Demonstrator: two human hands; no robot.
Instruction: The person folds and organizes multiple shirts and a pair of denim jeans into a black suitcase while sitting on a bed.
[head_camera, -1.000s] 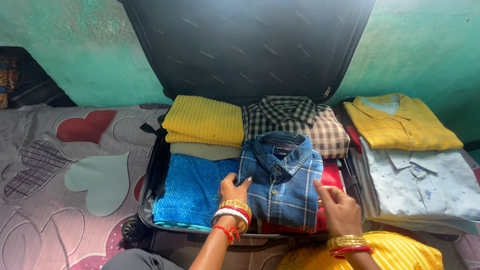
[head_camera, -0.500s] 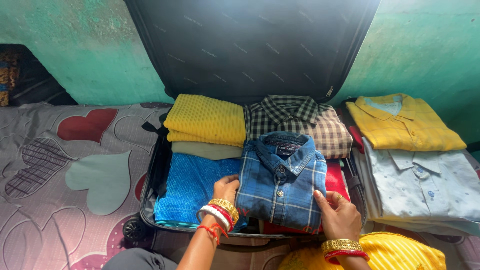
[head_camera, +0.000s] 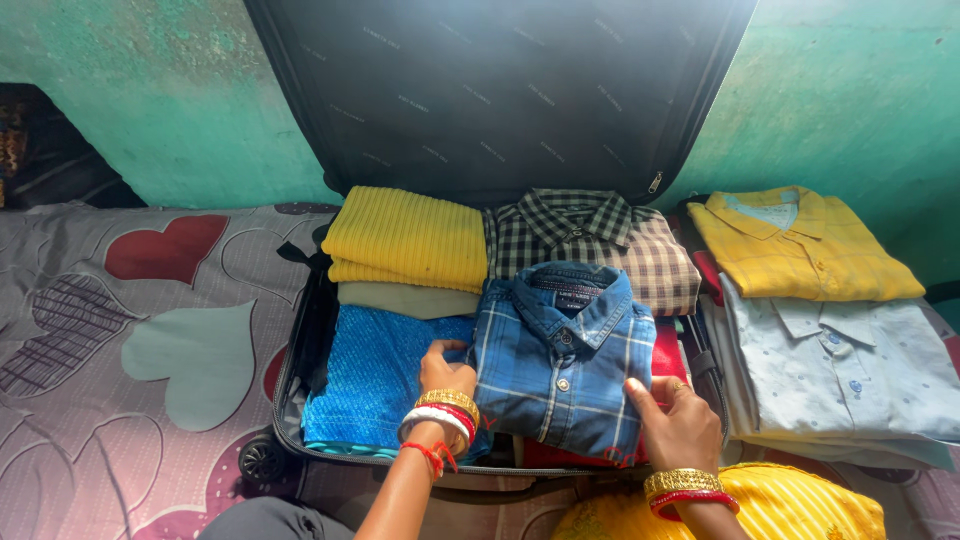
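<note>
One open suitcase (head_camera: 300, 400) lies on a bed (head_camera: 120, 340), its black lid (head_camera: 500, 90) propped upright against a green wall (head_camera: 850, 100). The bedsheet is grey-pink with heart shapes.

Inside the suitcase, six folded garments show. At the back left sits one yellow ribbed sweater (head_camera: 405, 238), with one beige piece (head_camera: 405, 300) just under its front edge. In front of those lies one bright blue knit garment (head_camera: 375, 375). At the back right is one dark checked shirt (head_camera: 600, 240). Over its front edge rests one blue plaid shirt (head_camera: 560, 355), folded with collar up, and beneath that one a red garment (head_camera: 668, 355) shows along the right side.

The left hand (head_camera: 445, 372) sits at the left edge of the blue plaid shirt, where it meets the bright blue knit; its fingers (head_camera: 440, 348) curl around that edge, tips tucked under the fabric. The right hand (head_camera: 675, 425) is at the shirt's lower right corner, thumb lying on top of the cloth and the other fingers bent under it, pinching the corner. Both wrists carry gold, red and white bangles.

Outside the suitcase, to the right on the bed, two more folded shirts lie in a stack: one yellow shirt (head_camera: 800, 250) at the back and one pale blue patterned shirt (head_camera: 850, 370) in front of it, their edges touching. Yellow fabric (head_camera: 790, 510) shows at the bottom edge, beside the right wrist.
</note>
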